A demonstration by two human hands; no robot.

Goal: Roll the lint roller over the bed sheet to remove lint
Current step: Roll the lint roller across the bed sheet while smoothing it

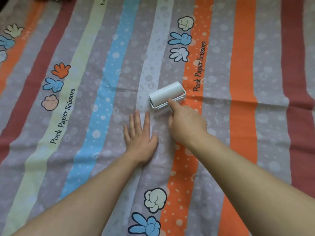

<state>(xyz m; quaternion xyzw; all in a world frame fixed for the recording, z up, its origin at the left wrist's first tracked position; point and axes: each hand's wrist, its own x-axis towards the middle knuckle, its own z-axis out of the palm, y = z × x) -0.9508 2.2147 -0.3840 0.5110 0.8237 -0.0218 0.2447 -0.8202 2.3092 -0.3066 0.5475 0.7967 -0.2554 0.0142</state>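
Observation:
A white lint roller [166, 94] lies on the striped bed sheet [95, 116], near the middle of the view, on a pale stripe beside an orange one. My right hand [185, 123] grips its handle from behind, with the forefinger stretched along the white frame; the handle itself is hidden under the hand. My left hand [139, 135] presses flat on the sheet just left of the roller, fingers straight and spread, holding nothing.
The sheet covers the whole view, with orange, blue, dark red and pale stripes, cartoon hand prints [181, 39] and the words "Pock Paper Scissors". A crease [238, 102] runs across the cloth to the right of the roller. A dark edge [3, 4] shows at the top left corner.

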